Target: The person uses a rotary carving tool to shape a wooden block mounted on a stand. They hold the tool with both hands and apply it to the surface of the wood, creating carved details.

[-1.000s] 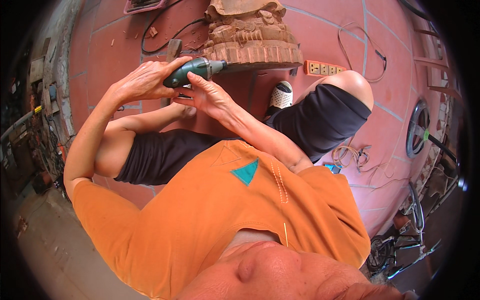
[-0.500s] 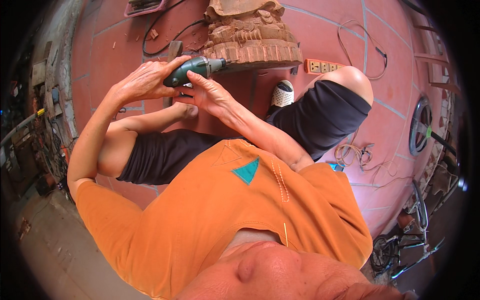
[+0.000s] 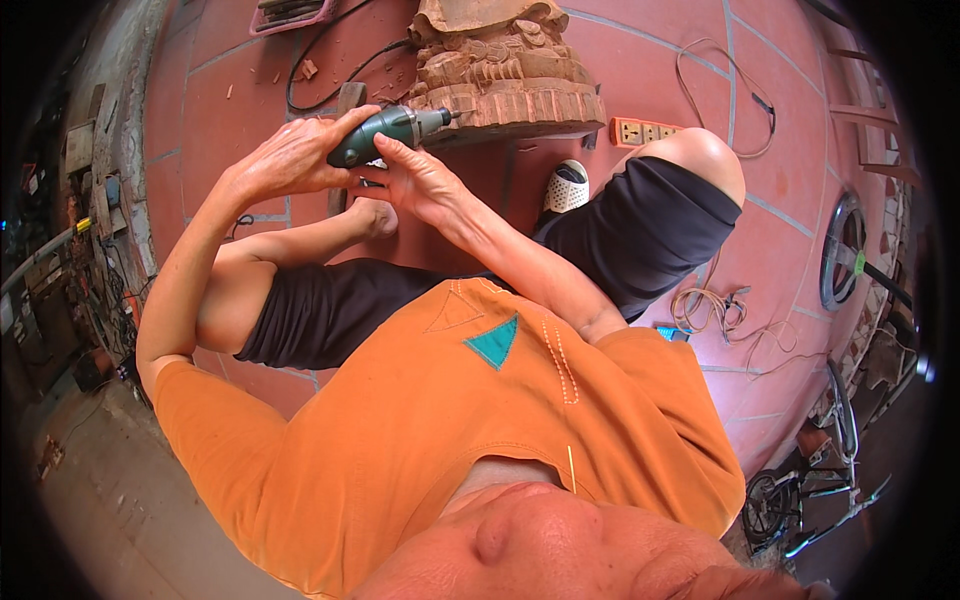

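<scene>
A dark green rotary tool (image 3: 372,140) with a grey nose is held between my two hands, its thin bit pointing right at the lower edge of a carved wooden piece (image 3: 500,75). Whether the bit touches the wood I cannot tell. My left hand (image 3: 290,155) is closed round the tool's rear end from the left. Gripping from below, my right hand (image 3: 425,188) has its thumb on the tool's side and its fingers partly hidden beneath. The carving shows layered relief and a ridged band along its near edge.
An orange power strip (image 3: 645,132) lies right of the carving. Black cable (image 3: 292,85) curls on the tiles at left, below a pink tray (image 3: 290,14). Coiled cords (image 3: 710,310) and a wheel-like ring (image 3: 842,252) are at right. A wooden handle (image 3: 350,97) stands beyond my left hand.
The tool's nose and bit have shifted slightly up and to the left along the carving's edge. Both hands keep their hold.
</scene>
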Motion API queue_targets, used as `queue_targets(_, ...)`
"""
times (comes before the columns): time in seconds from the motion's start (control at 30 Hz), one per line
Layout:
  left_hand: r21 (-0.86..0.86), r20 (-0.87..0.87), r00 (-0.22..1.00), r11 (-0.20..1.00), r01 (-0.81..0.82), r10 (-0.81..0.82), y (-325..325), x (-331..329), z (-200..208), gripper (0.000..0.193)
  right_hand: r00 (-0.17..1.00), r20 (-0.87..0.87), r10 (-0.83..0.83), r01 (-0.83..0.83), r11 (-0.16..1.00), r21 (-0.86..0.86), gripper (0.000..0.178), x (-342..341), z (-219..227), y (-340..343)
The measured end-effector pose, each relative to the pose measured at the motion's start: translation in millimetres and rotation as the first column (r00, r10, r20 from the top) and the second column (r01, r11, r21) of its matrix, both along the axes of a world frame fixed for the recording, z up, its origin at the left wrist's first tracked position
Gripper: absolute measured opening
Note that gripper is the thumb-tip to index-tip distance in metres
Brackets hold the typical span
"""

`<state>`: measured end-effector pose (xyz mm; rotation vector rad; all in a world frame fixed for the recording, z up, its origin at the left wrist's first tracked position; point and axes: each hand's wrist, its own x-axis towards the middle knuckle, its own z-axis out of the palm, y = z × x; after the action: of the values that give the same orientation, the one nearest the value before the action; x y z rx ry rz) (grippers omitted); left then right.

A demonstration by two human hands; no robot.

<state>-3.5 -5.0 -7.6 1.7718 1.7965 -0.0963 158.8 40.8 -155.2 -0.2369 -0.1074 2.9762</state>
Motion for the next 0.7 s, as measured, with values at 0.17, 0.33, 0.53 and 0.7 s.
queue_targets(0.17, -0.013, -0.008, 1.000, 1.000, -0.013, 0.013, 0.1, 2.0, 2.3, 0.087, 1.000, -0.015, -0.015, 0.015, 1.000, -0.001, 0.043, -1.7, -1.3, 0.6)
queue_targets(0.33, -0.020, -0.012, 1.000, 0.999, -0.028, 0.028, 0.3, 3.3, 4.1, 0.087, 0.998, 0.002, -0.055, 0.055, 0.998, -0.020, 0.051, -1.6, 2.8, 1.5)
queue_targets(0.53, -0.018, -0.007, 0.999, 0.999, -0.031, 0.031, 2.1, 5.3, 7.3, 0.088, 0.998, 0.001, -0.064, 0.064, 0.997, -0.039, 0.049, 0.1, 8.5, 3.0)
queue_targets(0.7, -0.012, -0.012, 0.999, 0.999, -0.036, 0.036, 2.1, 5.6, 7.2, 0.087, 0.998, -0.007, -0.056, 0.056, 0.998, -0.034, 0.048, 0.1, 9.0, 4.6)
